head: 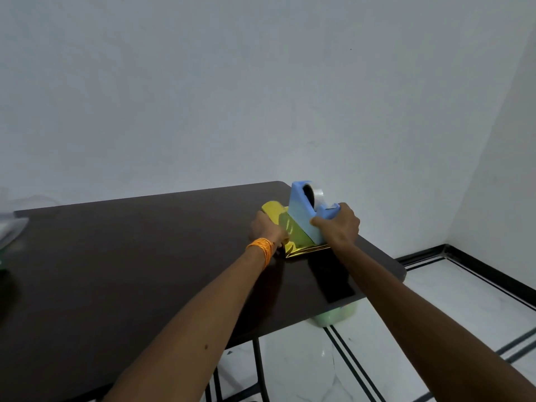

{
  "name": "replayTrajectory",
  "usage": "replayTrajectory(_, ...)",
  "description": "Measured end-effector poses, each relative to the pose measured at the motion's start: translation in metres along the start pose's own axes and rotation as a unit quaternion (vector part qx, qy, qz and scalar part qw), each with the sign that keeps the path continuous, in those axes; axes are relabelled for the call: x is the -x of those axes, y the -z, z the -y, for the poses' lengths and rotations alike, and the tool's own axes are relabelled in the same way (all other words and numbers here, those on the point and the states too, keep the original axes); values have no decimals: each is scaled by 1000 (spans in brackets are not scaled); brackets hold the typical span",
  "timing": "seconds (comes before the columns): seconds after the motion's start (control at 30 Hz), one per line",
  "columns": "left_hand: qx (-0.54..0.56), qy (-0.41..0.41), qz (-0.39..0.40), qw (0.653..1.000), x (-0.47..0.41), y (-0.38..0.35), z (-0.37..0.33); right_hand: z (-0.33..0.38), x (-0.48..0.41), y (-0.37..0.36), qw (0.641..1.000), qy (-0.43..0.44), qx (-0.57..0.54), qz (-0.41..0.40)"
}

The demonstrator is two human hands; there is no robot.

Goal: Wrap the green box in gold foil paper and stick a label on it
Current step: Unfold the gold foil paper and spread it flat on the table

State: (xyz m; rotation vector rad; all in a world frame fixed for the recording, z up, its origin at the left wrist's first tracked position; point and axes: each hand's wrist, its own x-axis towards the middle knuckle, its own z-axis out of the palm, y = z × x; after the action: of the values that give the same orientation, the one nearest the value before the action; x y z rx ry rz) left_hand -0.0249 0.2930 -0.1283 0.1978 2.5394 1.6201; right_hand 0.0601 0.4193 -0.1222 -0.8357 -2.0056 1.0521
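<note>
At the far right corner of the tabletop (pixel 145 242), head view, single frame.

Item 1: green box (pixel 293 232), lying on the dark brown surface near the right edge, mostly covered. Only a greenish, shiny near face shows between the two hands; whether that is bare box or foil cannot be told.

Item 2: gold foil paper (pixel 275 211), folded up and over the box, bright yellow on its top fold. A flat flap of it lies spread on the surface at the near side of the box.

Item 3: left hand (pixel 266 229), set against the left side of the foil-covered box, back of the hand toward the camera. Its fingers are hidden, so the grip cannot be told. An orange thread band (pixel 261 248) circles the wrist.

Item 4: right hand (pixel 339 227), clamped on the low front end of the tape dispenser (pixel 301 210), thumb on the near side, fingers curled over the top.

Item 5: tape dispenser, pale blue, wedge-shaped, carrying a clear tape roll (pixel 317 195). It stands just beside the box, on its right, touching the foil.

Item 6: surroundings. Plain pale wall (pixel 261 82) behind; white floor (pixel 464 300) with black lines at right; a pale green object (pixel 333 314) under the tabletop's right edge.
</note>
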Motion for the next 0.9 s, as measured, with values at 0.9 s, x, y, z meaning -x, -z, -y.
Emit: replayTrajectory(0.9,-214,-162,-141,953,21,218,101,68,76,-53,992,114,40,-45)
